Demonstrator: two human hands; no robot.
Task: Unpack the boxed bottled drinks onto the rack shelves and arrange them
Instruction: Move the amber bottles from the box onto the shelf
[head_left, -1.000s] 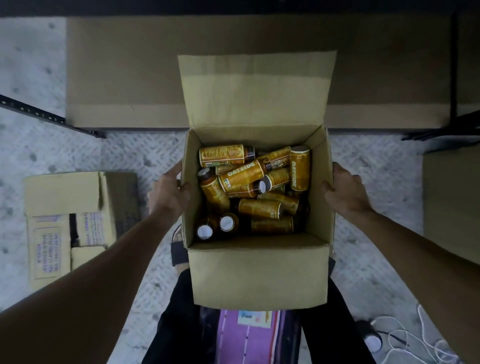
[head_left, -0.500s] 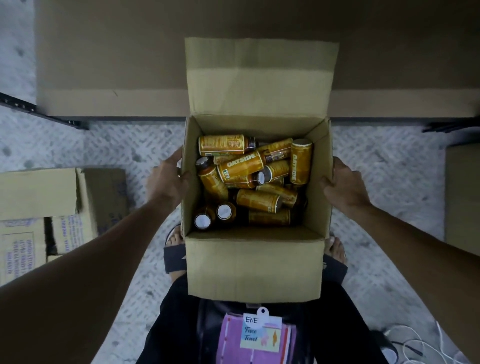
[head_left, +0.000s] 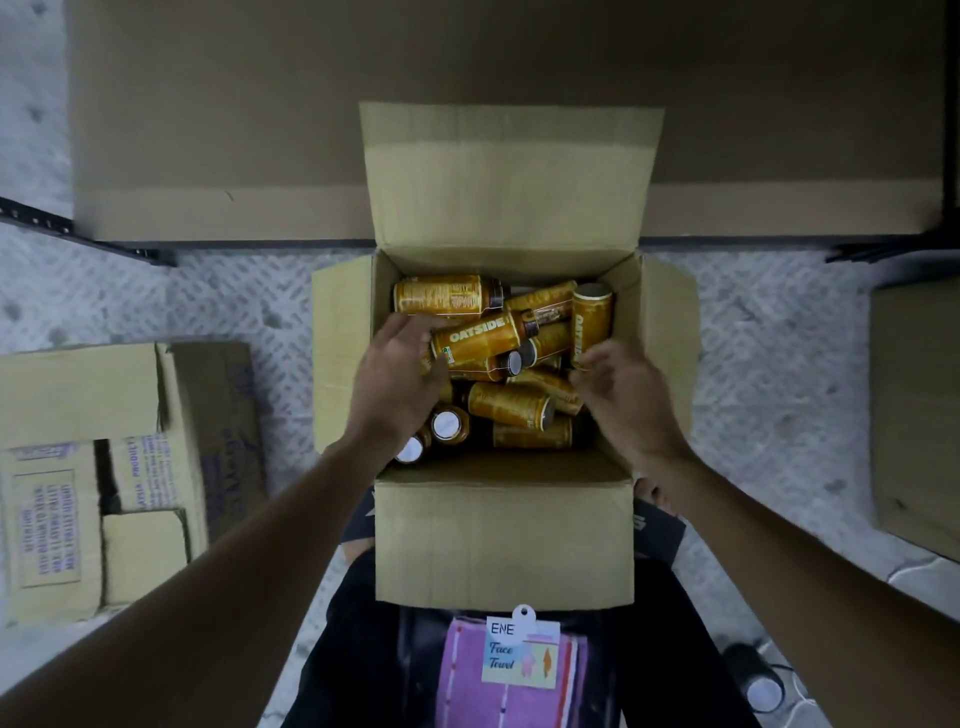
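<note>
Bottles (head_left: 511, 405) are heaped in the open box (head_left: 504, 540) | left hand (head_left: 400, 384): fingers are spread and laid on bottles beneath | right hand (head_left: 621, 395): fingers are loosely curled, nothing held, upright bottle (head_left: 592, 322) just beyond them

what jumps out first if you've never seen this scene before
First, the open brown cardboard box at centre, crammed with a jumble of yellow-orange OATSIDE drink bottles lying every which way. The left hand and right hand are both down inside it over the bottles. On the floor to the left lies a second, printed cardboard carton.
</note>
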